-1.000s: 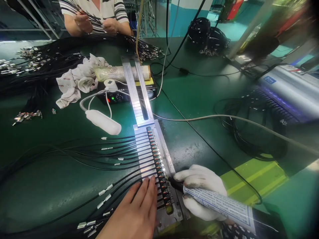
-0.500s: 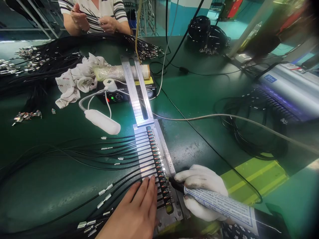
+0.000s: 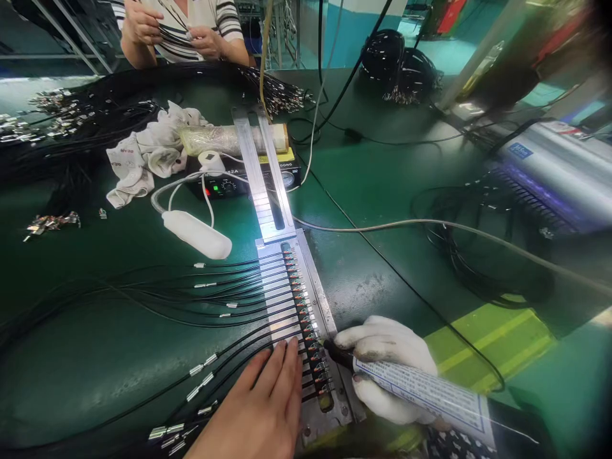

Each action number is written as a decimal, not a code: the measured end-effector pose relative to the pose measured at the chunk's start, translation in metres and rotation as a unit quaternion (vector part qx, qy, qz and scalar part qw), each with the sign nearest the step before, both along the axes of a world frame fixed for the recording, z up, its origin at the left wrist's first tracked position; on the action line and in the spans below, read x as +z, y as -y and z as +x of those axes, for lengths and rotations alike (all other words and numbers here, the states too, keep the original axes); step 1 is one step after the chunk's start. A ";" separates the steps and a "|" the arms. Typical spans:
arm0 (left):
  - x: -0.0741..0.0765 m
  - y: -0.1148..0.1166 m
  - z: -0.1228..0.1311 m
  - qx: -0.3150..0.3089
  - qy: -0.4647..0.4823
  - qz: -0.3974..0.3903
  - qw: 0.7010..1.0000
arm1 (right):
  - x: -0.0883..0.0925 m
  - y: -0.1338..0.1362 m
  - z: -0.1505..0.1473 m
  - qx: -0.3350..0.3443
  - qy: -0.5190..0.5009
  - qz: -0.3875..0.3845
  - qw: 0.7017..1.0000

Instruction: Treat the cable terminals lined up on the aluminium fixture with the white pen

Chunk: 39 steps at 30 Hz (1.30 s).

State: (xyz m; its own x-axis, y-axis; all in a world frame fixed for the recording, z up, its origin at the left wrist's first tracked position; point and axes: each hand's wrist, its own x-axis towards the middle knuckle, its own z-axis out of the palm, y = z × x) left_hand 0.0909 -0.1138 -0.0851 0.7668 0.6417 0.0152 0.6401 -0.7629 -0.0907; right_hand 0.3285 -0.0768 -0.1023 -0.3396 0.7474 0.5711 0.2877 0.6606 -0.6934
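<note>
A metal fixture (image 3: pixel 280 311) holds a row of black cables (image 3: pixel 239 322) side by side, their small connector ends (image 3: pixel 306 312) lined up along its slot. My bare left hand (image 3: pixel 268 395) lies with fingers stretched out over the near cables, pressing on the fixture's left side. In a white glove, my right hand (image 3: pixel 389 366) grips a labelled dispensing syringe (image 3: pixel 425 395). Its black front end points left, and the tip meets or hovers just over a connector in the near half of the row; contact cannot be made out. Metal ferrules (image 3: pixel 203 364) sit along the loose cables.
A white lamp (image 3: pixel 197 234) lights the fixture. Behind it are a controller box (image 3: pixel 224 185), a rolled tube (image 3: pixel 210 140) and a crumpled cloth (image 3: pixel 143 153). Cable bundles (image 3: pixel 143 83) lie farther back, where another person's hands (image 3: pixel 205 43) hold wires. A silver machine (image 3: pixel 564 166) glows violet at right.
My two hands and the syringe stay almost exactly in place. Across the table, the other person's hands have shifted and the wires in them now spread differently.
</note>
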 end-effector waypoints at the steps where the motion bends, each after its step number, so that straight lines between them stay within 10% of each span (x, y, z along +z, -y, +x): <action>1: -0.001 0.000 0.000 0.001 -0.001 -0.001 1.000 | 0.000 0.000 0.000 0.000 0.001 0.000 1.000; 39: 0.002 0.002 0.002 0.014 0.038 0.023 0.999 | 0.004 0.008 0.000 -0.005 0.019 0.010 1.000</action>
